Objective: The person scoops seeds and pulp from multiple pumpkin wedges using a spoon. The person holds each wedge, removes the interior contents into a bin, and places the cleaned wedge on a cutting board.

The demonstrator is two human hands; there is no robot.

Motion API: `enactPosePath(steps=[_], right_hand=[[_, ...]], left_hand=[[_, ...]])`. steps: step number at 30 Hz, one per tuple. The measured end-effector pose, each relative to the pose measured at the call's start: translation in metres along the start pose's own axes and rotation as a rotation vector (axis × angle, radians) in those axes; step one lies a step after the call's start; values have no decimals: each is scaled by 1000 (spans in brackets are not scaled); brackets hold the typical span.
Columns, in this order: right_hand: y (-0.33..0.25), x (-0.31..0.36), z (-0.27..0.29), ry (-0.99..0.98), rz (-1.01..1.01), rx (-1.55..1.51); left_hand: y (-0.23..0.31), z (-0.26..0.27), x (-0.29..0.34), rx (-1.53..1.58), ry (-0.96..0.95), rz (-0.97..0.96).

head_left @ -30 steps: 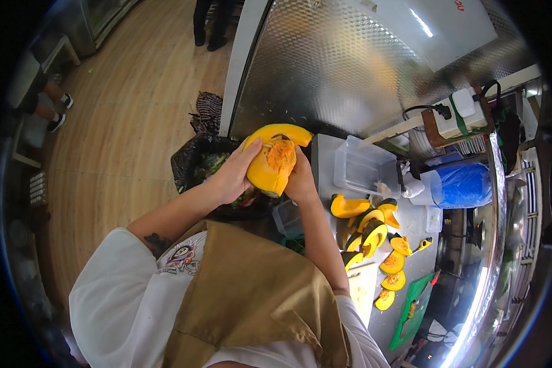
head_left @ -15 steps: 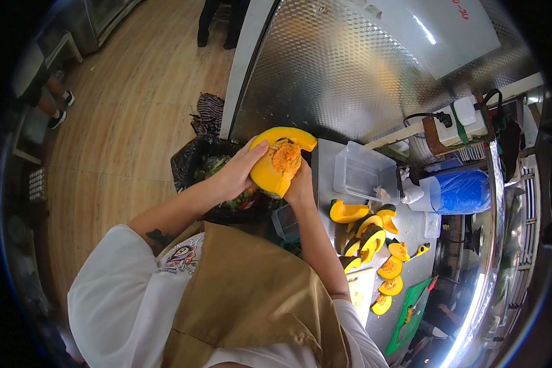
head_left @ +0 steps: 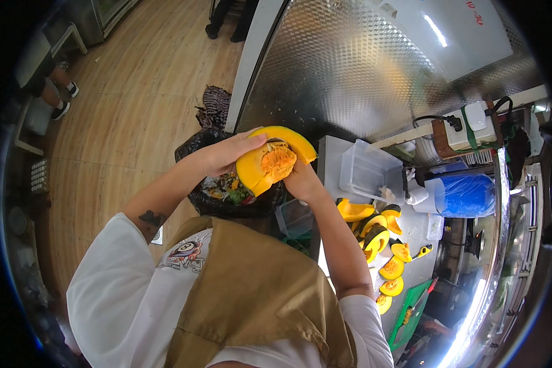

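Above a black-lined waste bin (head_left: 210,205) I hold a thick, curved piece of pumpkin (head_left: 251,175). Its cut yellow flesh faces up, and a clump of stringy orange pulp with seeds (head_left: 278,161) bulges in its hollow. My left hand (head_left: 238,151) is closed round the left side, thumb on the cut flesh. On the right side my right hand (head_left: 302,182) grips the piece close to the pulp; most of its fingers are hidden. Several cut pumpkin pieces (head_left: 374,232) lie on the steel counter (head_left: 331,161) to my right, some with pulp in them.
A clear plastic tub (head_left: 371,172) stands on the counter. Farther along are a green cutting board (head_left: 409,316) with a knife and a blue-wrapped container (head_left: 466,195). A textured metal panel (head_left: 331,73) rises ahead. Other people's legs (head_left: 230,18) show across the wooden floor (head_left: 129,116).
The pumpkin piece has shifted a little left and turned, both hands still on it. The pulp clump sits farther left in view. My right hand has moved slightly round the piece's right side.
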State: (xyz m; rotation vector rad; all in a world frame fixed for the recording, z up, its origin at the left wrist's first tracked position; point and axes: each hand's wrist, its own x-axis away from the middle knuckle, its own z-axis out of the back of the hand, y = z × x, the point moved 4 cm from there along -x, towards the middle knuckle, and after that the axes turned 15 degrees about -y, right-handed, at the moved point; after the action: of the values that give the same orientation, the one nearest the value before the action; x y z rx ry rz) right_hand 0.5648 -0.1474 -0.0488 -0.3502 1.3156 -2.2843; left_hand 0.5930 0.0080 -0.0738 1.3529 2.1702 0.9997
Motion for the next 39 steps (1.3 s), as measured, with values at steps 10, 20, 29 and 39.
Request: enactPosePath(steps=[10,20,29,39], right_hand=[[43,38,-34,286,-554,-1160],[3,4,38,583,6,343],[-21,28,16,725,-241,160],[-12,25,12,844,-415,-386]], left_hand=[[-28,20,-11,222,136,-598],[-47,-11,-22,566,-22,-220],[-37,-51,-25,530,67,-512],[-31,-61,-22,360,149,-546]])
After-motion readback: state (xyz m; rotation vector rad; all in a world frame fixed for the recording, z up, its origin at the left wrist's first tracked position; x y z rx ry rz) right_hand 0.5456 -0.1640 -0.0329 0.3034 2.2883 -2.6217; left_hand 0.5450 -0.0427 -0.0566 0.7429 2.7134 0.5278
